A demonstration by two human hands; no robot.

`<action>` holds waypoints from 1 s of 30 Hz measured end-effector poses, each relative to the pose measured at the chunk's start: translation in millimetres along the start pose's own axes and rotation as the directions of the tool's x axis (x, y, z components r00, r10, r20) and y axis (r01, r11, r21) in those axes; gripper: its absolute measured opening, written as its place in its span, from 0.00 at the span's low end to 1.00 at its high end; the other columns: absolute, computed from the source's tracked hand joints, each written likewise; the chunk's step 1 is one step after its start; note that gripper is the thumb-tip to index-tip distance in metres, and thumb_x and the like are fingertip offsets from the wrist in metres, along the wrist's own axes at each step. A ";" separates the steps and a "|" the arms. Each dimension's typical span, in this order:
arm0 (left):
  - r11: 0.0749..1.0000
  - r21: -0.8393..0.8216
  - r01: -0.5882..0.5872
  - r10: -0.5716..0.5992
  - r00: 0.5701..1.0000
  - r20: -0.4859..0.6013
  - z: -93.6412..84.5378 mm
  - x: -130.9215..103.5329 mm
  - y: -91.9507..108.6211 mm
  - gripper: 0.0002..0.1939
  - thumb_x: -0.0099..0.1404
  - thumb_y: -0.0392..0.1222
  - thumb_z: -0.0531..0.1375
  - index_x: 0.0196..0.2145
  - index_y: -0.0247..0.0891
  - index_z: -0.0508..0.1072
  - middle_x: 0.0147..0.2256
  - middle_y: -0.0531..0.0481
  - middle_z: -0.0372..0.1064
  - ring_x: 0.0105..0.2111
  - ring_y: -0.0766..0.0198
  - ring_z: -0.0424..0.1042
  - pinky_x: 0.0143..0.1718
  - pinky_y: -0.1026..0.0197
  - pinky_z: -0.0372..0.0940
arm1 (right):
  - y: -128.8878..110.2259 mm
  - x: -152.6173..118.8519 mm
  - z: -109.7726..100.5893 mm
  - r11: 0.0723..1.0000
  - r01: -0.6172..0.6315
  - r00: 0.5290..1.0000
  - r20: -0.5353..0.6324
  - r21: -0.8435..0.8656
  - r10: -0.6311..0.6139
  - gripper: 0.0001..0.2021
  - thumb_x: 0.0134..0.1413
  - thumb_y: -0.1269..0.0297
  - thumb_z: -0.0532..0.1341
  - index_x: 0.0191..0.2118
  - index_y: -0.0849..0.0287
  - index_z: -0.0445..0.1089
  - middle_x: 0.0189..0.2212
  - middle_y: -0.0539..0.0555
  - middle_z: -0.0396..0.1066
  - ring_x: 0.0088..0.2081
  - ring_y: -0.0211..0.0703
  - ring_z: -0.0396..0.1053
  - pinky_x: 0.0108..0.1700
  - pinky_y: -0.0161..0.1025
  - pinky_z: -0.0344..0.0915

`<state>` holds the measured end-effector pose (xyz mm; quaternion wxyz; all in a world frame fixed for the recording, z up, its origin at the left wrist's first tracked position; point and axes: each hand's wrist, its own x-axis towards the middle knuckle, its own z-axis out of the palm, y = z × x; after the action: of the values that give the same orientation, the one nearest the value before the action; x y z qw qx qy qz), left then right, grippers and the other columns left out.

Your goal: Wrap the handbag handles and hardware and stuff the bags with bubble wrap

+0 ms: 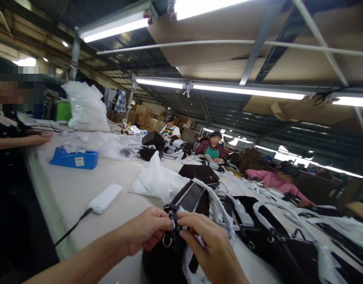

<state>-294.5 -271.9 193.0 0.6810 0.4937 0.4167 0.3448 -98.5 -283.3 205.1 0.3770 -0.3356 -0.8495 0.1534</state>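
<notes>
A dark handbag (pixel 158 258) rests on the table in front of me, with a metal ring (pixel 167 240) hanging at its side. My left hand (pixel 150 228) is closed, thumb and finger pinching the black strap (pixel 173 211) near its metal fittings. From the other side my right hand (pixel 206 236) pinches the same strap, fingertips close to the left ones. Part of the strap is hidden by my fingers. Pale wrapping (pixel 187 262) lies along the bag below my right hand.
Left on the table are a blue tape dispenser (pixel 75 158) and a white power strip (pixel 105 198) with a black cord. More dark bags with wrapped handles (pixel 276 236) cover the right side. A white sheet (pixel 158 179) lies ahead. Several people work around the table.
</notes>
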 end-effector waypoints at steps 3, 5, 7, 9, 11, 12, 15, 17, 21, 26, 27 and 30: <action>0.999 0.043 0.006 -0.008 0.999 0.044 -1.2 -3.5 4.4 0.24 0.45 0.54 0.66 0.22 0.42 0.54 0.13 0.67 0.42 0.13 0.77 0.36 0.14 0.67 0.30 | 4.7 20.6 5.4 0.980 0.120 0.980 0.179 -0.159 -0.091 0.13 0.55 0.76 0.58 0.44 0.54 0.72 0.43 0.52 0.78 0.45 0.45 0.74 0.47 0.37 0.67; 0.996 0.083 0.023 -0.030 0.996 0.084 -3.0 -5.2 7.7 0.24 0.44 0.56 0.65 0.22 0.42 0.53 0.12 0.67 0.41 0.12 0.76 0.36 0.14 0.67 0.30 | 10.7 23.9 10.8 0.955 0.178 0.968 0.216 -0.239 -0.127 0.13 0.54 0.77 0.57 0.43 0.55 0.70 0.39 0.51 0.77 0.40 0.44 0.75 0.42 0.36 0.67; 0.990 0.135 0.029 -0.042 0.994 0.097 -4.6 -6.0 11.7 0.23 0.45 0.56 0.63 0.22 0.43 0.53 0.12 0.67 0.40 0.13 0.76 0.35 0.15 0.66 0.32 | 16.0 22.4 16.3 0.913 0.263 0.960 0.182 -0.312 -0.215 0.11 0.55 0.76 0.56 0.41 0.56 0.68 0.35 0.51 0.77 0.36 0.43 0.75 0.38 0.35 0.67; 0.979 0.205 0.013 -0.030 0.997 0.076 -5.2 -6.7 16.8 0.20 0.47 0.55 0.62 0.22 0.43 0.54 0.12 0.66 0.40 0.13 0.75 0.36 0.15 0.66 0.33 | 19.1 20.1 22.3 0.852 0.357 0.933 0.101 -0.382 -0.346 0.09 0.57 0.75 0.54 0.41 0.57 0.65 0.32 0.51 0.76 0.32 0.43 0.75 0.34 0.35 0.65; 0.958 0.284 -0.020 0.010 0.999 0.036 -3.9 -8.9 23.0 0.16 0.52 0.52 0.60 0.21 0.42 0.57 0.13 0.64 0.44 0.13 0.73 0.40 0.16 0.65 0.36 | 20.2 19.4 29.5 0.793 0.412 0.889 0.007 -0.449 -0.458 0.08 0.59 0.75 0.52 0.41 0.57 0.63 0.29 0.51 0.75 0.29 0.42 0.74 0.32 0.35 0.65; 0.940 0.336 -0.057 0.055 0.998 0.015 -2.3 -10.9 26.4 0.14 0.54 0.49 0.58 0.21 0.41 0.59 0.14 0.62 0.48 0.14 0.72 0.44 0.17 0.65 0.39 | 20.2 19.9 33.8 0.770 0.414 0.869 -0.040 -0.485 -0.492 0.08 0.59 0.75 0.51 0.40 0.57 0.63 0.27 0.51 0.74 0.28 0.42 0.74 0.31 0.35 0.65; 0.716 0.668 -0.204 0.316 0.948 -0.049 6.0 -19.9 35.5 0.10 0.59 0.38 0.54 0.20 0.39 0.62 0.19 0.54 0.62 0.20 0.68 0.56 0.22 0.63 0.46 | 20.8 23.3 49.1 0.738 0.355 0.824 -0.180 -0.574 -0.537 0.06 0.61 0.73 0.51 0.39 0.57 0.62 0.24 0.51 0.70 0.25 0.42 0.71 0.28 0.35 0.64; 0.445 0.876 -0.185 0.465 0.884 -0.050 12.4 -25.8 38.3 0.09 0.60 0.35 0.53 0.22 0.38 0.64 0.23 0.50 0.69 0.22 0.64 0.62 0.24 0.61 0.47 | 23.0 25.3 59.3 0.736 0.327 0.792 -0.253 -0.593 -0.556 0.06 0.61 0.73 0.50 0.38 0.58 0.61 0.22 0.50 0.69 0.23 0.41 0.70 0.26 0.35 0.63; 0.126 0.984 -0.126 0.554 0.832 0.035 16.8 -28.4 27.4 0.07 0.64 0.35 0.53 0.31 0.38 0.70 0.27 0.44 0.75 0.24 0.55 0.72 0.22 0.59 0.46 | 32.8 23.0 66.8 0.769 0.334 0.770 -0.312 -0.545 -0.556 0.07 0.60 0.74 0.50 0.41 0.58 0.62 0.25 0.51 0.69 0.24 0.41 0.69 0.26 0.34 0.64; -0.251 0.964 -0.088 0.614 0.755 0.229 4.3 -17.2 -14.7 0.06 0.60 0.30 0.56 0.34 0.37 0.69 0.24 0.48 0.74 0.18 0.55 0.72 0.17 0.57 0.43 | 33.9 20.1 29.6 0.951 0.286 0.957 0.076 -0.117 -0.279 0.09 0.53 0.74 0.56 0.40 0.56 0.66 0.30 0.50 0.73 0.28 0.38 0.70 0.32 0.32 0.67; -0.292 0.952 -0.096 0.656 0.704 0.272 2.5 -14.5 -23.0 0.06 0.60 0.29 0.55 0.32 0.38 0.68 0.23 0.50 0.73 0.17 0.57 0.71 0.16 0.57 0.43 | 30.6 22.6 19.0 0.979 0.202 0.971 0.139 -0.036 -0.195 0.10 0.52 0.74 0.57 0.40 0.56 0.67 0.32 0.50 0.74 0.28 0.38 0.70 0.32 0.32 0.67; -0.351 0.930 -0.107 0.790 0.500 0.356 2.7 -6.7 -40.3 0.10 0.62 0.28 0.51 0.27 0.40 0.64 0.20 0.52 0.70 0.15 0.62 0.68 0.15 0.56 0.48 | 17.7 38.6 -4.5 0.992 0.062 0.980 0.184 0.110 -0.082 0.08 0.56 0.72 0.55 0.37 0.58 0.70 0.40 0.54 0.75 0.37 0.40 0.72 0.41 0.34 0.67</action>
<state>-292.6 -290.0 156.4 -0.2461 0.8256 0.4061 0.3047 -106.1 -243.9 219.8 0.3173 -0.2687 -0.8838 0.2144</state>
